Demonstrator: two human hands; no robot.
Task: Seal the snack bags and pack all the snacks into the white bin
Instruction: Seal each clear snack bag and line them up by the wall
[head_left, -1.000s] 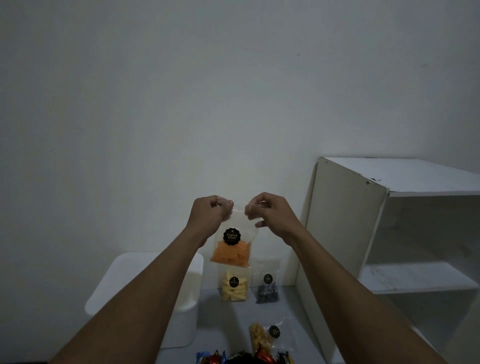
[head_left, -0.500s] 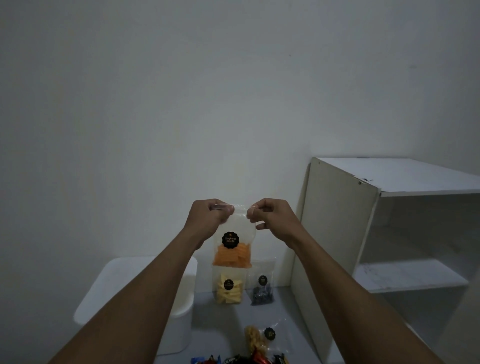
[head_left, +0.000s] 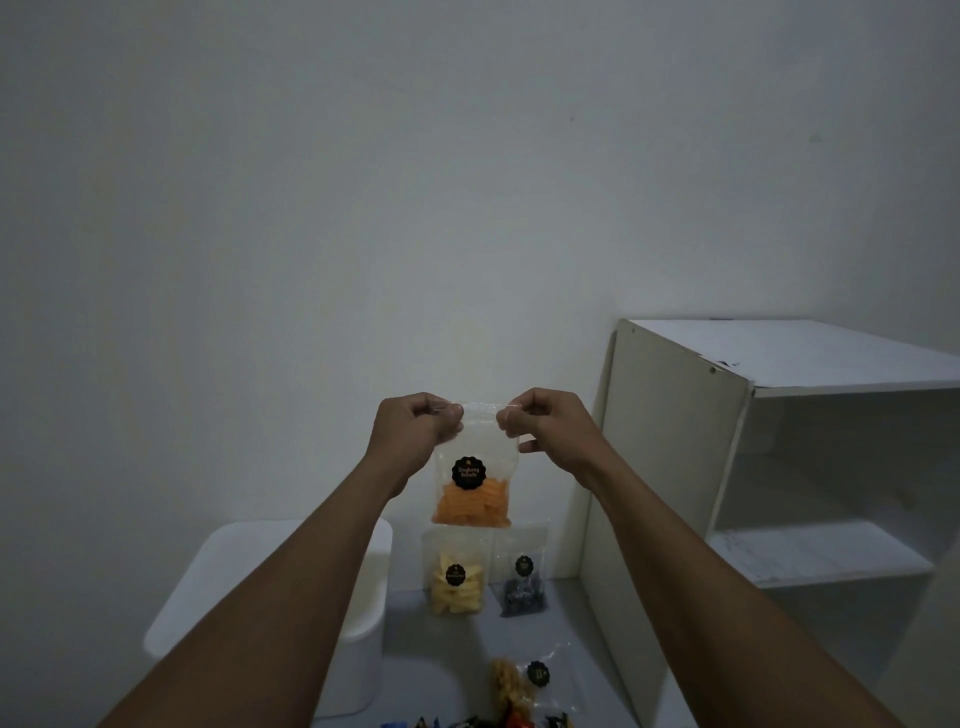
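Note:
A clear bag of orange chips (head_left: 474, 493) with a round black label hangs in the air in front of the wall. My left hand (head_left: 415, 423) pinches its top left corner and my right hand (head_left: 545, 423) pinches its top right corner, the top edge stretched between them. The white bin (head_left: 228, 577) stands on the floor at lower left, partly behind my left forearm. Against the wall stand a bag of yellow chips (head_left: 456, 577) and a bag of dark snacks (head_left: 522, 582). A fourth bag (head_left: 524, 680) lies nearer to me.
A white open shelf unit (head_left: 727, 441) stands at the right, close to the bags. Several small wrapped sweets (head_left: 498, 721) lie at the bottom edge of the view. The floor is grey, and a plain wall stands behind.
My hands have drawn a little further apart along the top of the orange bag, which now hangs flatter. The view has shifted slightly.

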